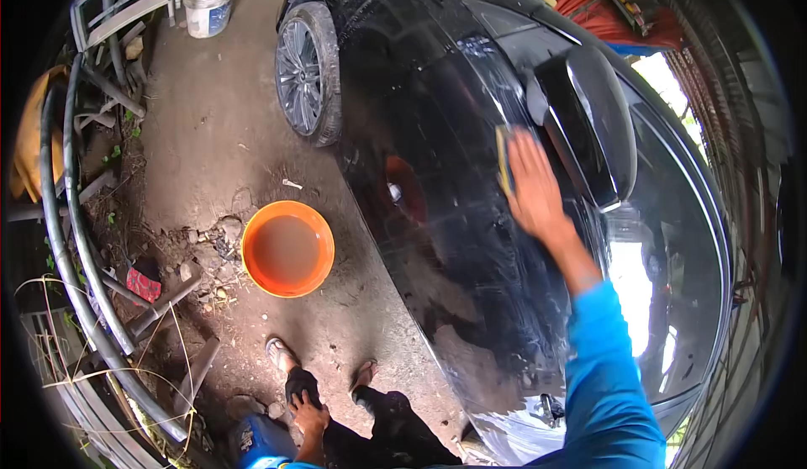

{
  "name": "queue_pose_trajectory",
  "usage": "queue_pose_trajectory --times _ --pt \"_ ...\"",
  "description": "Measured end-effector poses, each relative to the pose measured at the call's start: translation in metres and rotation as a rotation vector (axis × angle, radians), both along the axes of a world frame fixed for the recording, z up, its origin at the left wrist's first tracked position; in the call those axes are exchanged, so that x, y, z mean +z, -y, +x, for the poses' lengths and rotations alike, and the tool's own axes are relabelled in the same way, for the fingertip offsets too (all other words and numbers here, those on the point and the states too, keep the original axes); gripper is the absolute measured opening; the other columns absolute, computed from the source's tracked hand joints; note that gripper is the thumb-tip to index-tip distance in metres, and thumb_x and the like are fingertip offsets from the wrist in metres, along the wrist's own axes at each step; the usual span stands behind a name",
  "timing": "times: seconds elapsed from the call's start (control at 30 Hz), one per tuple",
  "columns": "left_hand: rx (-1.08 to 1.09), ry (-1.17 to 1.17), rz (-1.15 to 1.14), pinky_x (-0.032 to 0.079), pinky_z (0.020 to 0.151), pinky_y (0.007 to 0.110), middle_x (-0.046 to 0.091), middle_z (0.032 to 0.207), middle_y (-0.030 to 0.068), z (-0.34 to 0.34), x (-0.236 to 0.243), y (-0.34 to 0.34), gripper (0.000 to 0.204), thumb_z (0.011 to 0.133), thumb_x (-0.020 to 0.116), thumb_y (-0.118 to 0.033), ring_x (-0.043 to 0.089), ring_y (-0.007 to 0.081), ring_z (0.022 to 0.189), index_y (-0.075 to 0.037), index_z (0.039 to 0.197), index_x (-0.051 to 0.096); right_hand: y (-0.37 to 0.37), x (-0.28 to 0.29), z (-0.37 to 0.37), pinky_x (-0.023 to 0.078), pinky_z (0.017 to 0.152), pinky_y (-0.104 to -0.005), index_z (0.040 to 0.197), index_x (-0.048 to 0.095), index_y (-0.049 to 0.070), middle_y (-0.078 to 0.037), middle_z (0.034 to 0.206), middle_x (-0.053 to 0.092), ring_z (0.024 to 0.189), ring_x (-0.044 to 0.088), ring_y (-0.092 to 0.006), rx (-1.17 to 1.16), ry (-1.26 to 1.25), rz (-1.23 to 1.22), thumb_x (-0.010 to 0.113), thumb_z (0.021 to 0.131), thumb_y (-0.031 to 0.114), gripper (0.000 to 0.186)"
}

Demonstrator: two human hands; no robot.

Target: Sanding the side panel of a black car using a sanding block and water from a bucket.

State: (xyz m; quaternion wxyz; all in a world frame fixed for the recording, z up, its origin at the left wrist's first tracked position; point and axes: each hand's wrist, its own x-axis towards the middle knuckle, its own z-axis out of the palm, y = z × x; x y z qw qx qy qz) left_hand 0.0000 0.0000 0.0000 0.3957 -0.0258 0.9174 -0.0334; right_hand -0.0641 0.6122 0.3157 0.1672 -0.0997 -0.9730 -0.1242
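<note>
A dark, glossy car [429, 234] fills the right half of the view, wet and streaked on its side. My right hand [530, 183] presses a yellow sponge [505, 158] flat on the body just below the black side mirror [601, 124]. My left hand [307, 414] rests on my leg near the lower edge, fingers apart, holding nothing. An orange bucket [287, 249] of murky water stands on the ground beside the car. The car's front wheel [304, 70] is at the top middle.
A white bucket [208, 2] stands at the top left. Metal tubes [76, 192] and a yellow object [34, 133] line the left side, with rubble and twigs. A blue container [256, 435] is by my feet. Red fabric [588, 2] lies beyond the car.
</note>
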Motion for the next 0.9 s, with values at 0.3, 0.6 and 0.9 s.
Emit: queue_pose_trajectory --times 0.3,0.6,0.9 --pt "-0.042 0.236 0.276 0.043 0.109 0.05 0.025 0.16 0.0149 0.163 -0.011 -0.161 0.079 0.081 0.069 -0.044 0.024 0.0423 0.145 -0.018 0.15 0.04 -0.112 0.105 -0.058 0.025 0.119 -0.047 0.139 0.042 -0.01 -0.028 0.149 0.039 0.141 0.035 -0.0404 0.018 0.123 0.393 0.056 0.092 0.018 0.058" --pt "0.161 0.204 0.269 0.042 0.109 0.051 0.027 0.159 0.013 0.168 -0.021 -0.149 0.075 0.081 0.07 -0.043 0.03 0.0407 0.143 -0.02 0.148 0.044 -0.099 0.085 -0.016 0.025 0.118 -0.0488 0.14 0.042 -0.01 -0.03 0.148 0.04 0.141 0.035 -0.0424 -0.08 0.058 0.298 0.057 0.094 0.021 0.058" --pt "0.273 0.185 0.268 0.045 0.105 0.052 0.029 0.158 0.013 0.155 -0.02 -0.132 0.073 0.08 0.071 -0.041 0.032 0.0393 0.142 -0.019 0.145 0.046 -0.073 0.046 0.01 0.024 0.117 -0.0524 0.143 0.038 -0.01 -0.028 0.151 0.037 0.142 0.033 -0.044 -0.273 0.038 0.378 0.059 0.09 0.024 0.066"
